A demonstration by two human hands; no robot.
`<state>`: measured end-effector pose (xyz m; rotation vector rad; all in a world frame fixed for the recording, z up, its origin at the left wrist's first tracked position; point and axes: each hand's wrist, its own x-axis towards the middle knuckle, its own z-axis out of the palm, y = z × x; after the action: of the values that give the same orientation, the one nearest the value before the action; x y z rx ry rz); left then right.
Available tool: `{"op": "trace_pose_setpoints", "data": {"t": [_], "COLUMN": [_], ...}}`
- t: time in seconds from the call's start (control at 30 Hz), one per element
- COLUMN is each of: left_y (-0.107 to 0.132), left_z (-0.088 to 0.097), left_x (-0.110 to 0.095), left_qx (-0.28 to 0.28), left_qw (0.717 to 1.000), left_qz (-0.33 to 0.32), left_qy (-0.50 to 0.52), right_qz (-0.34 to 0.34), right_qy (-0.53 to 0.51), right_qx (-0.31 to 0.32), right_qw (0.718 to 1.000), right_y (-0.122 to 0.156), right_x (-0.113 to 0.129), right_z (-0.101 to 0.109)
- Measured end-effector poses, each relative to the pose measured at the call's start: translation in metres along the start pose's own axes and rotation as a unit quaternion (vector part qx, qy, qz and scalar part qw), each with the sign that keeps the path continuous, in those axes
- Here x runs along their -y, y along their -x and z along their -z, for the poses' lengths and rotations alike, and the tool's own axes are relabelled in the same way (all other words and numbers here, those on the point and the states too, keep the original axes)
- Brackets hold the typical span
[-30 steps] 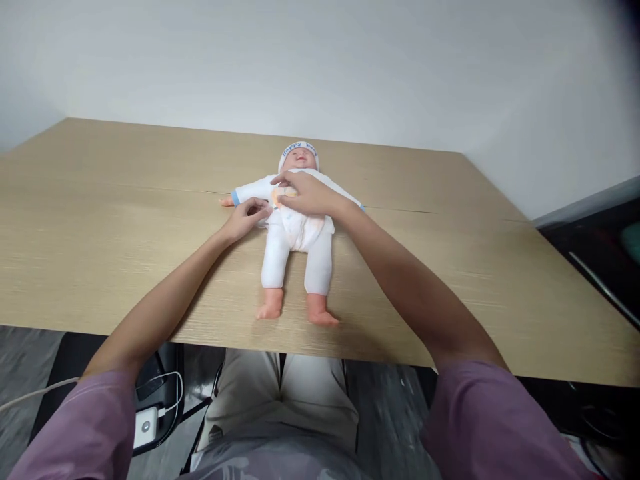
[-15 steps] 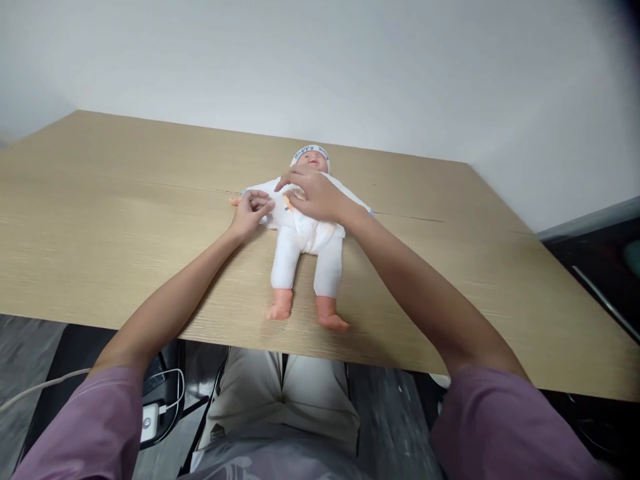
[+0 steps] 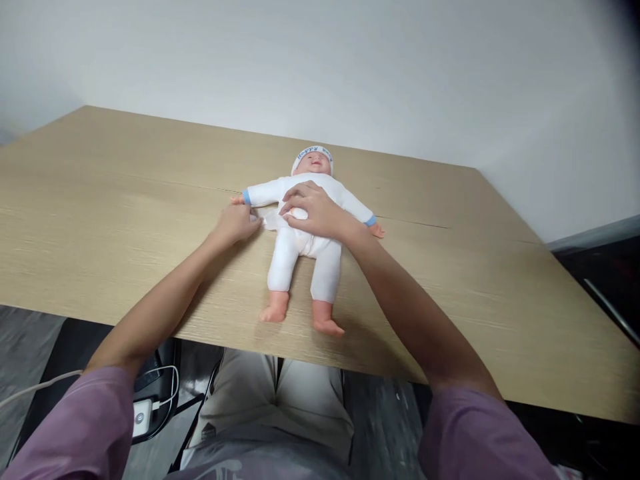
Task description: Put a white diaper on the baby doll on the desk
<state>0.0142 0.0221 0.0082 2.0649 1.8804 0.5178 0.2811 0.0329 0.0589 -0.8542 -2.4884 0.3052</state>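
Tabletop (image 3: 125, 220): stretches broad and flat in light wood grain, shows thin seam lines toward the back.
Wall (image 3: 320, 67): rises pale and plain behind.
Floor (image 3: 385, 413): lies below in dark grey, streaked.
Black seat (image 3: 57, 360): sits low at left, bears a white box (image 3: 143, 417).
Dark object (image 3: 583, 260): stands at right, kind unclear.
Light: falls soft and diffuse.

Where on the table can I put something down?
Bare tabletop shows left of the left hand, and another patch lies between the right arm and the tabletop's right edge. It's crowded around the doll: the right hand is over its middle, with a white flap by the left hand.
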Motion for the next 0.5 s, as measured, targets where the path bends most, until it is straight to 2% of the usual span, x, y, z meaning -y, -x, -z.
{"op": "trace_pose_setpoints", "data": {"t": [0.1, 0.23, 0.4, 0.5], "left_y": [-0.010, -0.015, -0.018, -0.022], "left_z": [0.012, 0.022, 0.016, 0.007], "left_x": [0.001, -0.009, -0.037, -0.056], "left_qx": [0.020, 0.019, -0.006, 0.011], "left_qw": [0.990, 0.951, 0.921, 0.907], "left_qz": [0.022, 0.041, -0.038, -0.081], "left_qy": [0.139, 0.307, 0.387, 0.413], "right_qz": [-0.021, -0.056, -0.084, -0.101], "right_qy": [0.029, 0.078, 0.047, 0.014], "right_qx": [-0.033, -0.072, -0.086, -0.096], "right_qw": [0.999, 0.993, 0.992, 0.990], "right_y": [0.004, 0.008, 0.008, 0.007], "right_x": [0.001, 0.002, 0.003, 0.002], "right_z": [-0.004, -0.009, -0.010, -0.009]}}
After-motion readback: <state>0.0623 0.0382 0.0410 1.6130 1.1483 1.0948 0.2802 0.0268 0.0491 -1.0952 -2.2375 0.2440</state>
